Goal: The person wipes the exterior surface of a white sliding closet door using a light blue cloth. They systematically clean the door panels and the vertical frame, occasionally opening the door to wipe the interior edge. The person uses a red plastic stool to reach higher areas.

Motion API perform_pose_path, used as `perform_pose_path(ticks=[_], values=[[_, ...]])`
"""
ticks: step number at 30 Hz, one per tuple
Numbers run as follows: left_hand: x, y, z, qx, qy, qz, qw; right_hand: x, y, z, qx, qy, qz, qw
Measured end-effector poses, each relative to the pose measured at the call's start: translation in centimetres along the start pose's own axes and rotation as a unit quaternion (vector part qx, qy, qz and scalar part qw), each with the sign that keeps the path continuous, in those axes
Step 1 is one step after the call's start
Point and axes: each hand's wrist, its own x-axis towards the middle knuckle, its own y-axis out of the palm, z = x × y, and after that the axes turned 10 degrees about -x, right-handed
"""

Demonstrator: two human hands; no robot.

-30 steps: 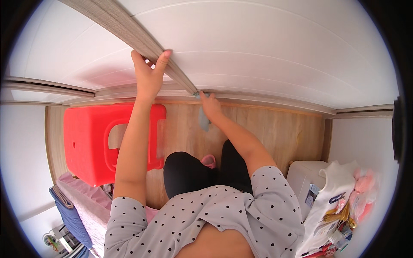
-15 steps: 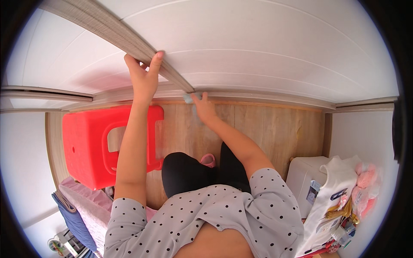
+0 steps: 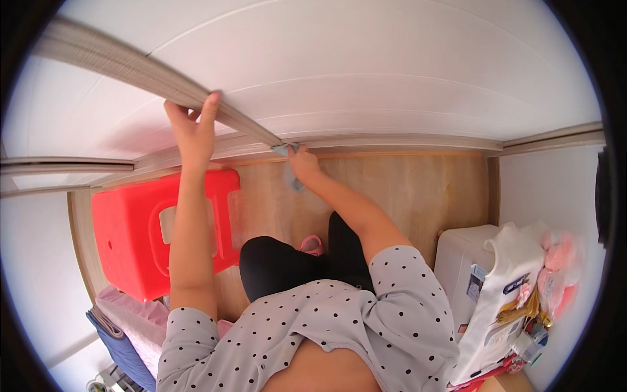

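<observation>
Clearly, both arms stretch forward: the left hand [image 3: 194,138] clasps its fingers around the wood-grain door frame [image 3: 137,67], while the right hand [image 3: 304,164] slants inward, its fingers gripping a grey-blue cloth [image 3: 284,149] at the frame's lower end. White panels [image 3: 392,65] flank the frame; nearer the body, a red stool [image 3: 130,242] sits left on the wooden floor [image 3: 398,196].

pale grey shirt [image 3: 313,304] with black dots, black trousers [image 3: 271,264], pink shoe [image 3: 312,245], bright red stool [image 3: 130,242], blue-grey cloth [image 3: 287,149], white panel [image 3: 392,65] (pale lines across it), grey-brown wood-grain strip [image 3: 147,73], light brown wood-grain floor [image 3: 392,189]
</observation>
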Motion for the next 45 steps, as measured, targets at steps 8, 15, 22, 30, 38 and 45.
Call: perform_pose_path(ticks=[8, 15, 22, 30, 38, 45], values=[[1.0, -2.2, 1.0, 0.043, 0.035, 0.013, 0.998, -8.2, -2.9, -17.5, -0.006, 0.176, -0.008, 0.984], [1.5, -3.5, 3.4, 0.084, 0.043, -0.008, 0.996, -9.9, -3.8, -21.1, 0.146, 0.318, -0.022, 0.936], [1.5, -5.3, 2.9, 0.118, 0.033, -0.024, 0.992, -11.6, -2.6, -23.9, 0.091, 0.212, -0.111, 0.967], [1.3, -5.3, 2.0, 0.145, -0.028, -0.053, 0.988, -18.1, -6.4, -38.9, 0.055, 0.461, -0.156, 0.872], [2.4, -8.5, 3.2, 0.153, -0.055, -0.064, 0.985, -19.8, -8.0, -47.1, 0.068, 0.586, -0.175, 0.788], [2.7, -9.0, 3.7, 0.143, -0.081, -0.083, 0.983, -20.9, -6.8, -48.2, 0.07, 0.571, -0.191, 0.795]])
